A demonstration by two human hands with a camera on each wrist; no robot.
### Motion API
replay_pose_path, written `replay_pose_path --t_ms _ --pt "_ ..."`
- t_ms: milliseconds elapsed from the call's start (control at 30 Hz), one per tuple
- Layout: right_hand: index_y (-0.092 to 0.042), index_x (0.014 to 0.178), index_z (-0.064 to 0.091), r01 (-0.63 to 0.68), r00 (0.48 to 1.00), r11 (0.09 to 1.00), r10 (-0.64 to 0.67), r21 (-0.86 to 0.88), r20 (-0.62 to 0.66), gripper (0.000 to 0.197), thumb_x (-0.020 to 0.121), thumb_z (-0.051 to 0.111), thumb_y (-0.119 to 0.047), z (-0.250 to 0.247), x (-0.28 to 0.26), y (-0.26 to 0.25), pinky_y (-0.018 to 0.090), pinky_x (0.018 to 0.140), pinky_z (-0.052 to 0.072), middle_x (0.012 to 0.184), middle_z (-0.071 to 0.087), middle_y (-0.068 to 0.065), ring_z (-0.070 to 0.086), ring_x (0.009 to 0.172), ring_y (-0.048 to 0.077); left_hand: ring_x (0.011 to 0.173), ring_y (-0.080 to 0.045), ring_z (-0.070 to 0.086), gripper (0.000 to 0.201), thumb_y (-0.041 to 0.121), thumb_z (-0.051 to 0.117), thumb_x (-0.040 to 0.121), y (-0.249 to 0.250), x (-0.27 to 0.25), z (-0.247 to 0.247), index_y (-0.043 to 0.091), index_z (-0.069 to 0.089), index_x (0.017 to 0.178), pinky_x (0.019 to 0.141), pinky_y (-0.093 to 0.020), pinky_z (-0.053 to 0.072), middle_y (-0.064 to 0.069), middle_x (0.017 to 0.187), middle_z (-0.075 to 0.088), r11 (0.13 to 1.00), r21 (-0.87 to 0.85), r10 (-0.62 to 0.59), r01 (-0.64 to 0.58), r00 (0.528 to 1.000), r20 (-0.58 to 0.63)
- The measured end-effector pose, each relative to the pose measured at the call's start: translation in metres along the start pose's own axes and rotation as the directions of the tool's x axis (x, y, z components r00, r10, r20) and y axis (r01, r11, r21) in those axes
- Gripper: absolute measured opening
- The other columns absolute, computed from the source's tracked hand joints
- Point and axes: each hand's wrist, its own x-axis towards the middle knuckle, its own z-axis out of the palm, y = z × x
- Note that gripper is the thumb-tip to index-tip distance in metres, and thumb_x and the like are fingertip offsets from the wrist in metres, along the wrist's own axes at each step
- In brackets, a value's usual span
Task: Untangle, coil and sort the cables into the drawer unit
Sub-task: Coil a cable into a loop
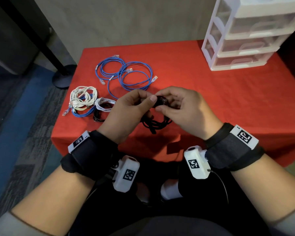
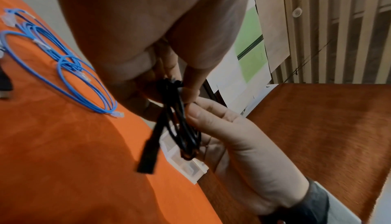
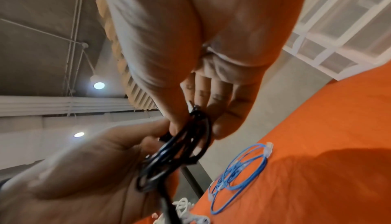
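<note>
Both my hands hold one coiled black cable point(image 1: 156, 122) above the front middle of the red table point(image 1: 211, 92). My left hand point(image 1: 134, 103) pinches the top of the coil, and my right hand point(image 1: 175, 103) pinches it from the other side. The loops hang below my fingers, with a black plug point(image 2: 148, 159) dangling. In the right wrist view the black coil point(image 3: 186, 147) runs between both hands. Blue network cables point(image 1: 126, 74) lie in loose loops behind my hands. The white drawer unit point(image 1: 242, 36) stands at the back right with its drawers pushed in.
A tangled heap of white, blue and black cables point(image 1: 87, 103) lies at the table's left front. A black stand base point(image 1: 63, 77) sits on the floor left of the table. Bare red cloth spreads to the right, below the drawer unit.
</note>
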Motion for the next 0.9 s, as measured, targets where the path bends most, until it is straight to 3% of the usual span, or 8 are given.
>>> replay_pose_path --t_ms 167,300,400,500,567,700,833,900 --pt "-0.016 0.098 0.074 -0.017 1.0 1.0 0.017 0.012 0.017 0.009 0.091 0.073 -0.01 0.001 0.007 -0.001 0.047 0.081 0.059 0.085 0.078 0.0 0.075 0.08 0.017 0.064 -0.01 0.046 0.009 0.022 0.063 0.099 0.001 -0.003 -0.011 0.019 0.072 0.101 0.063 -0.024 0.041 -0.012 0.079 0.051 0.998 -0.037 -0.04 0.044 0.993 0.109" --pt "-0.019 0.097 0.072 -0.059 0.998 0.995 0.06 0.076 -0.015 0.015 0.093 0.069 -0.005 0.005 0.014 0.004 0.035 0.072 0.059 0.079 0.076 -0.003 0.07 0.069 0.011 0.074 -0.009 0.057 0.019 0.01 0.056 0.102 0.0 -0.001 -0.019 0.005 0.065 0.118 0.074 -0.025 0.051 -0.015 0.098 0.06 0.992 -0.096 -0.064 0.08 0.985 0.162" --pt "-0.017 0.101 0.071 -0.127 0.992 0.968 0.127 0.218 0.015 0.016 0.095 0.066 -0.002 0.007 0.017 0.007 0.026 0.066 0.055 0.079 0.073 0.001 0.066 0.063 0.013 0.084 -0.013 0.069 0.015 0.002 0.056 0.1 -0.002 -0.001 -0.029 -0.001 0.065 0.112 0.085 -0.031 0.059 -0.014 0.095 0.069 0.989 -0.121 -0.066 0.084 0.987 0.146" --pt "-0.012 0.116 0.066 -0.164 0.985 0.954 0.142 0.25 0.102 0.023 0.094 0.071 -0.01 0.012 0.019 0.015 0.028 0.069 0.054 0.082 0.07 0.002 0.065 0.07 0.015 0.084 -0.015 0.072 0.014 0.0 0.061 0.097 -0.002 0.001 -0.042 0.001 0.067 0.11 0.078 -0.028 0.06 -0.014 0.093 0.071 0.995 -0.037 -0.087 0.091 0.991 0.105" --pt "-0.018 0.124 0.062 -0.172 0.979 0.973 0.153 0.153 0.132 0.035 0.091 0.075 -0.022 0.016 0.024 0.022 0.029 0.071 0.053 0.087 0.069 -0.001 0.063 0.076 0.012 0.079 -0.014 0.071 0.012 0.001 0.063 0.096 -0.004 0.009 -0.058 0.003 0.067 0.107 0.071 -0.025 0.059 -0.013 0.091 0.072 0.996 0.033 -0.088 0.087 0.996 0.01" --pt "-0.012 0.11 0.07 -0.138 0.984 0.984 0.148 -0.111 0.095 0.026 0.09 0.077 -0.027 0.024 0.05 0.031 0.02 0.075 0.048 0.091 0.068 -0.005 0.06 0.073 0.0 0.071 -0.023 0.066 0.01 0.001 0.067 0.093 -0.004 0.035 -0.101 0.004 0.069 0.102 0.07 -0.033 0.058 -0.013 0.08 0.069 0.972 0.219 -0.027 0.08 0.972 -0.233" --pt "-0.016 0.12 0.067 0.013 0.986 0.889 0.065 -0.457 0.154 0.041 0.087 0.077 -0.037 0.042 0.095 0.03 0.031 0.102 0.041 0.12 0.068 0.002 0.06 0.111 0.02 0.059 -0.017 0.062 0.023 0.004 0.07 0.091 -0.007 0.055 -0.128 0.003 0.065 0.114 0.055 -0.026 0.058 -0.017 0.083 0.065 0.924 0.333 -0.061 0.185 0.935 -0.35" --pt "-0.021 0.135 0.058 0.087 0.969 0.8 0.069 -0.593 0.235 0.06 0.084 0.078 -0.043 0.055 0.116 0.03 0.033 0.111 0.031 0.139 0.059 0.003 0.048 0.131 0.03 0.066 -0.021 0.065 0.026 0.018 0.074 0.087 -0.011 0.063 -0.14 0.012 0.067 0.111 0.066 -0.034 0.061 -0.01 0.087 0.072 0.832 0.51 -0.014 0.22 0.926 -0.377"
